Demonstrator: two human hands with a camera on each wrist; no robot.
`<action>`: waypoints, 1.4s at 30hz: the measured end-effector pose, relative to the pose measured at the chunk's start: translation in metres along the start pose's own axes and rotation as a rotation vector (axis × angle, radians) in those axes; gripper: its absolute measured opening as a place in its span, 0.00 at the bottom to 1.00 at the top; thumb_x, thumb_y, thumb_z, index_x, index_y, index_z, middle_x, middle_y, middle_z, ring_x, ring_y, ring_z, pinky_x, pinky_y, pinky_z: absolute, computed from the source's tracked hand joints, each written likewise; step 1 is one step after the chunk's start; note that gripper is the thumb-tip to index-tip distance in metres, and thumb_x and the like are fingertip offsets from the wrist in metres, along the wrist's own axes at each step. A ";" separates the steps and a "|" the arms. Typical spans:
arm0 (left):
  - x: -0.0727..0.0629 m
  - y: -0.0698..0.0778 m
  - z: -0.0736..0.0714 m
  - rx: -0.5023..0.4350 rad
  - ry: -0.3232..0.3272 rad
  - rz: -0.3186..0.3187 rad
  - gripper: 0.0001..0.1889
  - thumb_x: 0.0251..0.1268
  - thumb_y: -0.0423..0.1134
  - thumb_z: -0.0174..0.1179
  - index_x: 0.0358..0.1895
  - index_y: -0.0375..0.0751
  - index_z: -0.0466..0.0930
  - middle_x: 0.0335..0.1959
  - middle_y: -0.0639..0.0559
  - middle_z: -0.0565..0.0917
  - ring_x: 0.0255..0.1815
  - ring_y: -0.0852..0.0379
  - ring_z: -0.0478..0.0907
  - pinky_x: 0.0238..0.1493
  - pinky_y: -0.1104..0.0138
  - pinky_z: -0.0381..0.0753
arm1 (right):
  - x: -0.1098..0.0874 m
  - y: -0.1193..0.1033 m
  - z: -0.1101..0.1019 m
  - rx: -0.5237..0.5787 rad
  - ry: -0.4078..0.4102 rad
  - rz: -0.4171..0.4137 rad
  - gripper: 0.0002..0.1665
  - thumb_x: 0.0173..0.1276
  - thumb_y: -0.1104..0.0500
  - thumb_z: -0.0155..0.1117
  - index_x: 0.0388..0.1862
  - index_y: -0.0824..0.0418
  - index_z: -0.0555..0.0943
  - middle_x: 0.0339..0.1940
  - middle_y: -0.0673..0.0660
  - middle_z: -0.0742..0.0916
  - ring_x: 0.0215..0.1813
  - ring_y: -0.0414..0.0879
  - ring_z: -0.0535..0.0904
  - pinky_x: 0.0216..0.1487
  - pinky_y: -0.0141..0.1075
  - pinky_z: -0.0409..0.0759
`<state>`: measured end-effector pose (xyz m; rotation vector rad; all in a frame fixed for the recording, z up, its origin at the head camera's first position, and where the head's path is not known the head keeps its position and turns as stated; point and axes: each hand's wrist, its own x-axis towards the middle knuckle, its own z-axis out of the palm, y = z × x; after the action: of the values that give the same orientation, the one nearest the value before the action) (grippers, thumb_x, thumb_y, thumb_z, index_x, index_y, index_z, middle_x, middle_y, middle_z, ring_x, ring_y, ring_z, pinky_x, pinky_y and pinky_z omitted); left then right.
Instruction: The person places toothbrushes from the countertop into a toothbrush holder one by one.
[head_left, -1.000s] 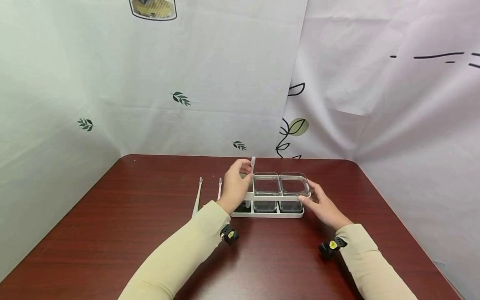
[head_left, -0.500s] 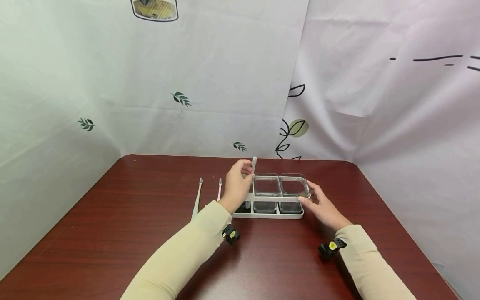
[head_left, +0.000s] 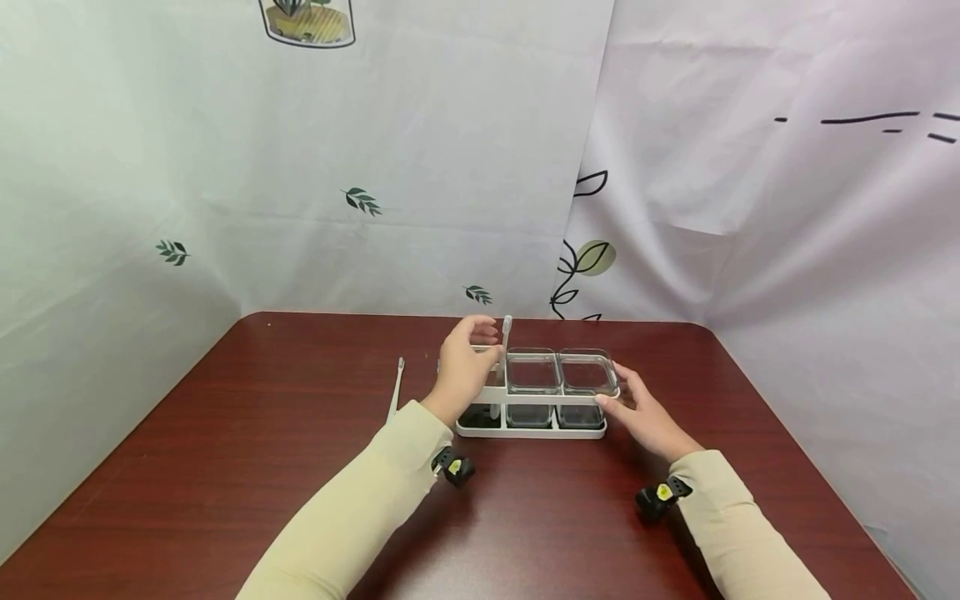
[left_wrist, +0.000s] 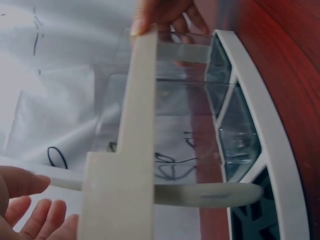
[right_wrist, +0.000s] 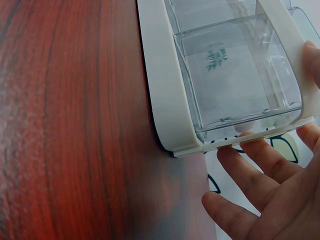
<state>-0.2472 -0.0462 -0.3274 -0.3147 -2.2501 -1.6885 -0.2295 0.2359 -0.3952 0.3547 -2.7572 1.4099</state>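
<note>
A white toothbrush holder [head_left: 555,432] with two clear cups [head_left: 534,371] stands mid-table. In its left slot a white toothbrush [head_left: 507,327] is upright, its handle [left_wrist: 210,195] reaching down to the dark base in the left wrist view. My left hand [head_left: 459,371] is beside this toothbrush, thumb and fingers apart and loosely bent, with nothing between them. My right hand [head_left: 647,418] grips the holder's right end, thumb on the front of the upper frame [right_wrist: 295,55] and fingers at its side and back.
Another white toothbrush [head_left: 396,390] lies on the table [head_left: 285,433] left of the holder, its lower end hidden by the left sleeve. A further toothbrush is almost wholly hidden behind the left hand. A printed curtain [head_left: 450,150] hangs behind the table.
My left hand has moved slightly left, away from the upright toothbrush, and its fingers have loosened. It now covers most of the pink toothbrush. The right hand keeps its grip on the holder.
</note>
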 end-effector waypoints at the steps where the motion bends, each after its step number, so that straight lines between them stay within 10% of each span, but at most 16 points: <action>1: 0.001 0.001 -0.002 -0.013 -0.001 -0.002 0.19 0.58 0.25 0.63 0.54 0.33 0.75 0.47 0.42 0.80 0.49 0.47 0.79 0.46 0.59 0.81 | 0.000 0.000 0.000 0.001 0.000 0.001 0.43 0.72 0.46 0.57 0.77 0.58 0.49 0.62 0.68 0.73 0.62 0.62 0.71 0.59 0.55 0.71; 18: 0.007 0.005 -0.033 -0.299 -0.068 -0.111 0.24 0.58 0.22 0.62 0.59 0.32 0.72 0.52 0.36 0.80 0.55 0.42 0.78 0.48 0.68 0.80 | 0.000 0.001 0.001 0.017 -0.002 0.009 0.43 0.72 0.46 0.58 0.77 0.57 0.50 0.62 0.67 0.74 0.62 0.62 0.72 0.59 0.54 0.72; 25: 0.011 -0.002 -0.044 -0.319 -0.044 -0.125 0.24 0.58 0.22 0.60 0.60 0.31 0.71 0.52 0.36 0.79 0.54 0.42 0.79 0.45 0.73 0.79 | -0.001 0.001 0.001 0.018 -0.001 0.008 0.43 0.72 0.47 0.58 0.77 0.58 0.50 0.62 0.68 0.73 0.63 0.62 0.71 0.59 0.55 0.72; 32: 0.014 -0.008 -0.055 -0.379 0.019 -0.151 0.25 0.57 0.20 0.60 0.60 0.29 0.71 0.48 0.42 0.80 0.39 0.65 0.81 0.44 0.72 0.81 | -0.001 0.001 0.001 0.012 -0.003 0.006 0.43 0.72 0.46 0.57 0.77 0.58 0.49 0.63 0.68 0.73 0.63 0.63 0.71 0.59 0.55 0.72; 42: 0.019 -0.026 -0.072 -0.324 0.061 -0.203 0.25 0.59 0.23 0.60 0.61 0.32 0.70 0.52 0.39 0.78 0.41 0.64 0.80 0.43 0.71 0.81 | 0.000 0.001 0.000 0.006 -0.002 0.011 0.44 0.72 0.45 0.57 0.77 0.57 0.49 0.64 0.67 0.72 0.63 0.63 0.71 0.59 0.55 0.72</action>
<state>-0.2655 -0.1232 -0.3253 -0.1051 -2.0181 -2.1413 -0.2296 0.2366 -0.3963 0.3409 -2.7612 1.4216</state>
